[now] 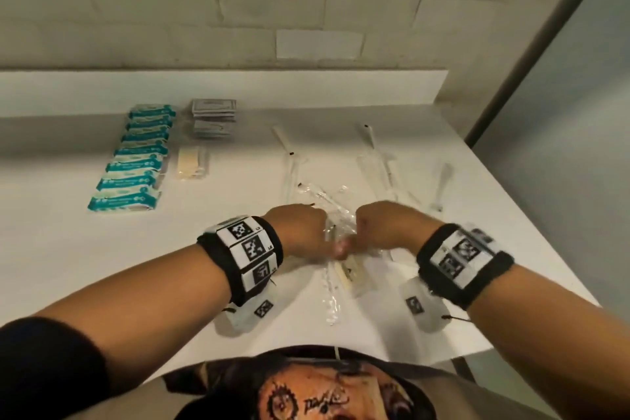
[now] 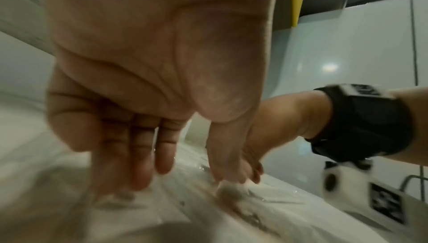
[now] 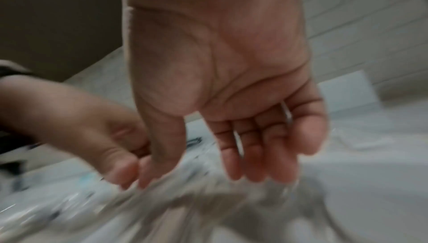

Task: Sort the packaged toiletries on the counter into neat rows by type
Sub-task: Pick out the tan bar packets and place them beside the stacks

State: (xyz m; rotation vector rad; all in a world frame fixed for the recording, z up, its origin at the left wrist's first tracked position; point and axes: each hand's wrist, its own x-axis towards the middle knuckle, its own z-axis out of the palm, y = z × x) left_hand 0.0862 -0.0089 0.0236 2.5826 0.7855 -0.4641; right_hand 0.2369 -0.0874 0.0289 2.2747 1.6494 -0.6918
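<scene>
Both hands (image 1: 337, 235), fingers straight and thumbs touching, press clear packets (image 1: 332, 283) whose long axis runs near-to-far across the counter (image 1: 68, 249).

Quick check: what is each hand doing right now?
Left hand: open, fingers on the clear packets.
Right hand: open, fingers on the same packets.

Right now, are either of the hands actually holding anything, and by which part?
Both the left hand and the right hand reach into the pile of clear-wrapped packets with thumbs together; motion blur hides whether either actually grips a packet.
</scene>
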